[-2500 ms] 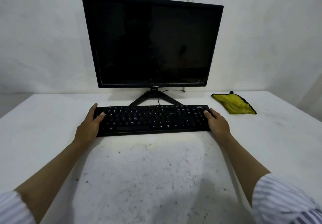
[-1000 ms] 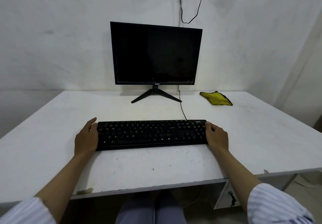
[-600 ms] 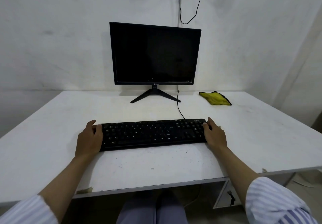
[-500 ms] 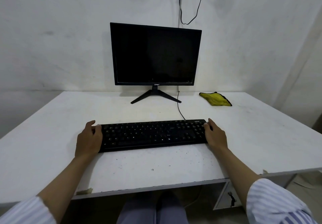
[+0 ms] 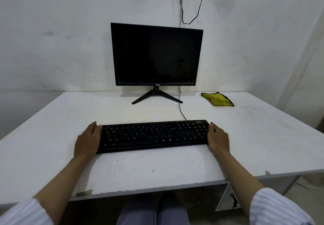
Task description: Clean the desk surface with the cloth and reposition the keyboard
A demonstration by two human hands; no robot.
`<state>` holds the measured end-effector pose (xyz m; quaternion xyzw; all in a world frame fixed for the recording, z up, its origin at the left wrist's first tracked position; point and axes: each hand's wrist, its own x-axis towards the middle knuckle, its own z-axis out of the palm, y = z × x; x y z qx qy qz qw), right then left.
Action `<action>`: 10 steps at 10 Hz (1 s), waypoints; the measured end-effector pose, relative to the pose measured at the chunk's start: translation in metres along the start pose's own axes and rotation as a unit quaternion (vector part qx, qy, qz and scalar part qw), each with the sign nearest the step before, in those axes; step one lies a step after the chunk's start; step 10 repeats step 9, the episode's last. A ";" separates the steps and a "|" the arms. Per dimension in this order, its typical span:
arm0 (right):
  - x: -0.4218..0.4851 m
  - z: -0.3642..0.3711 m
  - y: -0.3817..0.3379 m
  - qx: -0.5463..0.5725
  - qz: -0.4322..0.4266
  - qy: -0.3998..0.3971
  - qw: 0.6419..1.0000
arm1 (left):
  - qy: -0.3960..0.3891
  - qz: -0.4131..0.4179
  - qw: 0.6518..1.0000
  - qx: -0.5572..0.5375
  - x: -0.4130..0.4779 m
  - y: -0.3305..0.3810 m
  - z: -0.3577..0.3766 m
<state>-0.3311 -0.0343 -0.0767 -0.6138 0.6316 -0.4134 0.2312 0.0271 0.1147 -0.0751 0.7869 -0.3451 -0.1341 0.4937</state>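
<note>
keyboard (image 5: 154, 135): repositioning step seems in hand
hands: left hand (image 5: 87, 139), right hand (image 5: 218, 138); each clasps one end
cloth (image 5: 217, 99): lies well apart; next, let go and reach for it

Desk layout: 4 items, 2 hands.
On the desk (image 5: 52, 128), the keyboard (image 5: 154, 135) lies crosswise before me, my left hand (image 5: 87, 140) gripping its left end and my right hand (image 5: 218, 137) its right end. The monitor (image 5: 156, 55) stands behind it by the wall. The cable (image 5: 180, 107) runs between them. The cloth (image 5: 218, 99) lies back right, beside the monitor, well apart from the keyboard.
</note>
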 end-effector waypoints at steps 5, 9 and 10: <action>-0.001 -0.003 -0.001 0.045 0.020 0.005 0.999 | -0.028 0.029 0.999 0.024 0.000 -0.001 0.004; 0.019 -0.006 -0.022 0.038 0.013 -0.049 0.998 | -0.066 0.024 0.994 0.090 0.019 0.028 0.010; 0.019 -0.006 -0.022 0.038 0.013 -0.049 0.998 | -0.066 0.024 0.994 0.090 0.019 0.028 0.010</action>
